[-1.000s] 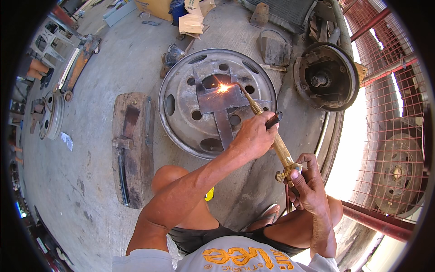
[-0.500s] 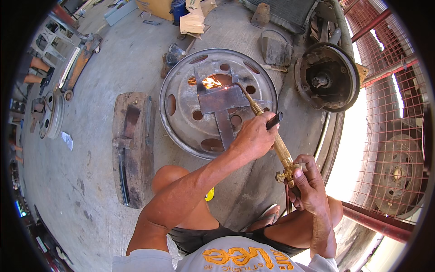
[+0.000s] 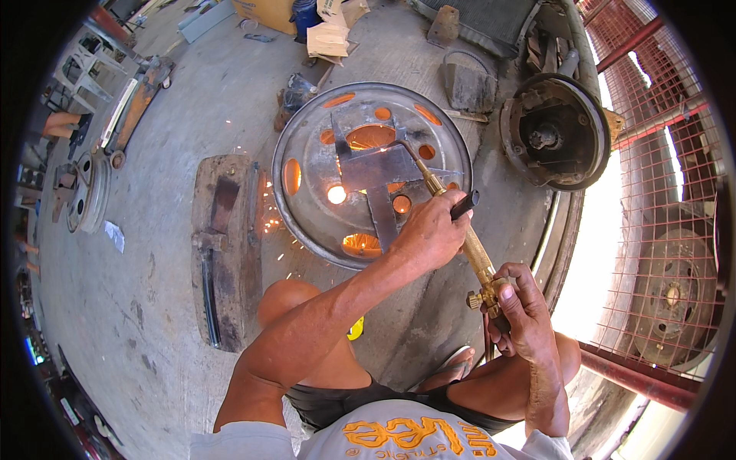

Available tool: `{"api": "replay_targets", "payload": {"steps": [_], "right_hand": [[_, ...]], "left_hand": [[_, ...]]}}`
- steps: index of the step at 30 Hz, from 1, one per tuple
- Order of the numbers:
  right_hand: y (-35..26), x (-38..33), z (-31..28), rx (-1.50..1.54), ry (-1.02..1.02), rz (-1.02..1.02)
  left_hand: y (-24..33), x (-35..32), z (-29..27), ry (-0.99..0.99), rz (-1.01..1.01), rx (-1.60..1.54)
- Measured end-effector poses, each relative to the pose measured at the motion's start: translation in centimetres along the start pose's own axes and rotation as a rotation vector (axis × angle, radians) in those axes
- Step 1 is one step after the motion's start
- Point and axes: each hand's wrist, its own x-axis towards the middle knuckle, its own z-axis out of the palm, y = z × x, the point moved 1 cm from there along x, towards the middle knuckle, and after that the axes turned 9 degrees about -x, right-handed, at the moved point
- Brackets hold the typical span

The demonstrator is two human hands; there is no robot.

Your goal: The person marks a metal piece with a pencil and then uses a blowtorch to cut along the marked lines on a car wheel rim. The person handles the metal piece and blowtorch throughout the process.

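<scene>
A brass cutting torch (image 3: pixel 478 257) slants across from lower right, its bent tip at the edge of a dark steel plate (image 3: pixel 377 167). My left hand (image 3: pixel 434 230) is closed round the torch's upper part, with a short black tube poking out beside the fingers. At the rear end, my right hand (image 3: pixel 521 308) grips the body next to the brass valve knobs. The plate and its narrow strips lie over the middle of a grey steel wheel rim (image 3: pixel 303 218). Orange light and sparks glow through the rim's holes.
Left of the rim a wooden block (image 3: pixel 201 180) bears a hammer (image 3: pixel 208 287). A rusty brake drum assembly (image 3: pixel 567 130) stands at the right, near a red mesh fence (image 3: pixel 652 176). Cardboard pieces (image 3: pixel 328 38) lie at the back. Sparks land on the concrete between block and rim.
The spray of sparks above the plate has gone. Sparks and orange glow now show beneath the rim, through its holes and out at its left side. Both hands keep nearly the same position.
</scene>
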Motion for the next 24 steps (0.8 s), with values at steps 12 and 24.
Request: {"api": "replay_targets", "payload": {"steps": [12,24], "right_hand": [[0.0,0.0,0.0,-0.008,-0.003,-0.011],[0.3,0.2,0.1,0.028,-0.012,-0.018]], "left_hand": [[0.1,-0.1,-0.1,0.0,-0.004,-0.007],[1.4,-0.7,-0.3,0.027,-0.053,0.021]]}}
